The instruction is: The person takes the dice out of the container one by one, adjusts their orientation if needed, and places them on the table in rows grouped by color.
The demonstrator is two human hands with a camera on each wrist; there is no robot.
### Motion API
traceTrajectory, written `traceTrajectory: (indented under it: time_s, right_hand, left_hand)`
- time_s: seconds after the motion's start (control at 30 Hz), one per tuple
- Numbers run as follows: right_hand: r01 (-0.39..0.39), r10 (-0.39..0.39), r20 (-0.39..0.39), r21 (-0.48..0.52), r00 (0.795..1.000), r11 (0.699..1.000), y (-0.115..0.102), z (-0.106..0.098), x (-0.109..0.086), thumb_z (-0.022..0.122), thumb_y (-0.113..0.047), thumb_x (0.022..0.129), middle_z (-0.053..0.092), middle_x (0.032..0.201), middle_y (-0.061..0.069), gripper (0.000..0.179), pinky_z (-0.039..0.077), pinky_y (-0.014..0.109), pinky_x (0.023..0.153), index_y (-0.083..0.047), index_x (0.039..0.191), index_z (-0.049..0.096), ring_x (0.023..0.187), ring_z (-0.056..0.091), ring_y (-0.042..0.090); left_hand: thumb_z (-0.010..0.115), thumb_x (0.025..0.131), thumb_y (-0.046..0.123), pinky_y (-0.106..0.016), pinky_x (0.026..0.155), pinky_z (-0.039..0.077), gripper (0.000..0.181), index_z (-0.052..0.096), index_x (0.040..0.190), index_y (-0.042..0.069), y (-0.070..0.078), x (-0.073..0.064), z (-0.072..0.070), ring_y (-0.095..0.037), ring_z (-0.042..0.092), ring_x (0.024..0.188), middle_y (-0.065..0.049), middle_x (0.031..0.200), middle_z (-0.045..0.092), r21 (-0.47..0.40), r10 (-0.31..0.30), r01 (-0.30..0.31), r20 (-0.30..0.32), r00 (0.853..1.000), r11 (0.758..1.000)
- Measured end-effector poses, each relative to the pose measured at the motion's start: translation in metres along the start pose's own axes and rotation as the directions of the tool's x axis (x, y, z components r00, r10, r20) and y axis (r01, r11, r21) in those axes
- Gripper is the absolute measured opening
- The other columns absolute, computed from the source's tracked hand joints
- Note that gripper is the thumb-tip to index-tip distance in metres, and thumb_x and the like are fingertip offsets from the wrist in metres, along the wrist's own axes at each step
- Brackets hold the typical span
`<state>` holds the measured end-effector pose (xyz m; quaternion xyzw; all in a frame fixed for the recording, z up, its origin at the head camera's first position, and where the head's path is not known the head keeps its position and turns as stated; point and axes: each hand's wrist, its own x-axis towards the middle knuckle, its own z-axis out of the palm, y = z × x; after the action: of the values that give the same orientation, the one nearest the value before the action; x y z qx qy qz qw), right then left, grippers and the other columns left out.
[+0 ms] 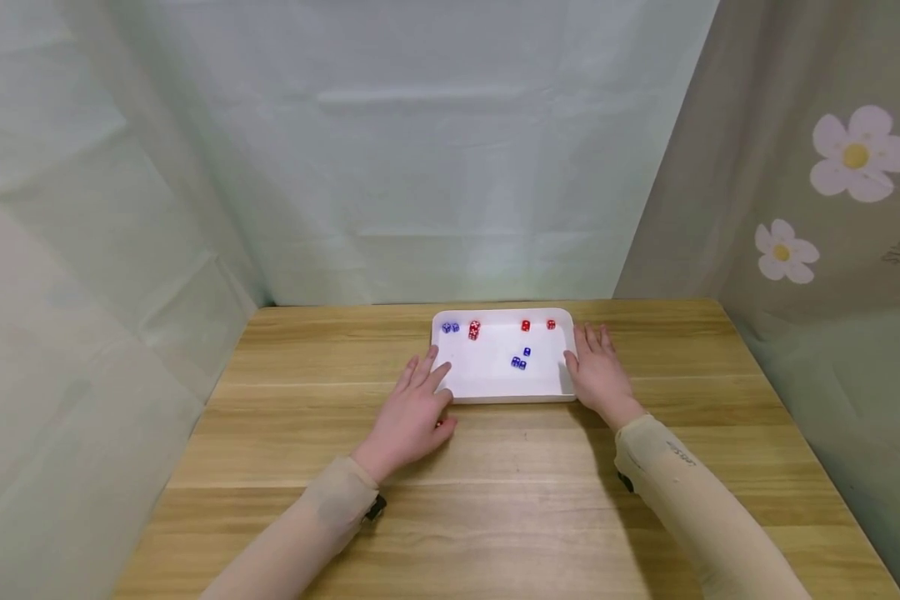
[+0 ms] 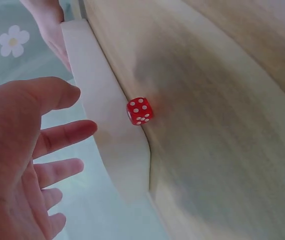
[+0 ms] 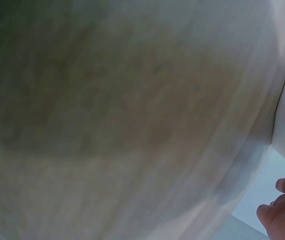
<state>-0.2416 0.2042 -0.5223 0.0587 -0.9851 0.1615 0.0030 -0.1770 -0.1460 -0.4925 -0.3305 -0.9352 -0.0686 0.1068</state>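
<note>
A shallow white tray (image 1: 487, 385) lies on the table with red and blue dice in it. At its front left corner my left hand (image 1: 412, 417) has its fingers spread, two of them reaching over the rim. A single red die (image 2: 139, 111) sits on the wood outside the tray, close against its wall and below the thumb. My right hand (image 1: 598, 373) is at the tray's right end, thumb by the rim and straight fingers along the outside. Three blue dice (image 1: 520, 362) form a loose cluster right of the tray's middle.
Along the tray's back wall are two blue dice (image 1: 450, 327), a pair of red dice (image 1: 474, 331), a red die (image 1: 526, 326) and another red die (image 1: 551, 324). The wooden table (image 1: 525, 517) ends at a pale curtain (image 1: 435, 167) behind; a flowered cloth (image 1: 750, 183) hangs right.
</note>
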Motion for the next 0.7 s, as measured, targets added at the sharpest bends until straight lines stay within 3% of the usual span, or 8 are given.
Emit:
traceTrajectory:
  time_s: [0.2,0.37,0.7]
  right_hand:
    - [-0.004,0.004,0.008,0.001,1.0,1.0,-0.002,-0.001,-0.001,0.034,-0.031,0.116,0.017,0.17,0.035,0.065,0.01,0.06,0.13,0.01,0.165,0.02,0.158,0.006,0.057]
    - [-0.01,0.01,0.016,0.002,1.0,1.0,-0.003,-0.001,-0.001,0.032,-0.032,0.116,0.014,0.171,0.035,0.066,0.009,0.059,0.13,0.01,0.165,0.018,0.159,0.004,0.056]
    - [-0.025,0.024,0.02,0.026,1.0,0.999,-0.003,-0.001,-0.001,0.034,-0.033,0.116,0.013,0.172,0.033,0.066,0.009,0.06,0.13,0.008,0.166,0.017,0.159,0.002,0.054]
  left_hand:
    - [0.081,0.093,0.033,-0.062,0.129,0.015,0.024,0.07,0.089,0.013,0.002,0.005,-0.004,-0.043,0.021,0.161,-0.02,0.157,0.054,0.015,-0.001,0.001,0.0,1.0,1.0]
    - [0.078,0.096,0.032,-0.062,0.129,0.013,0.022,0.073,0.098,0.011,0.004,0.014,-0.007,-0.042,0.024,0.16,-0.019,0.157,0.054,0.021,-0.008,0.008,-0.016,1.0,1.0]
    - [0.07,0.101,0.038,-0.064,0.128,0.019,0.029,0.075,0.113,0.012,0.004,0.045,-0.008,-0.043,0.03,0.157,-0.017,0.158,0.052,0.06,-0.026,0.026,-0.009,1.0,0.998]
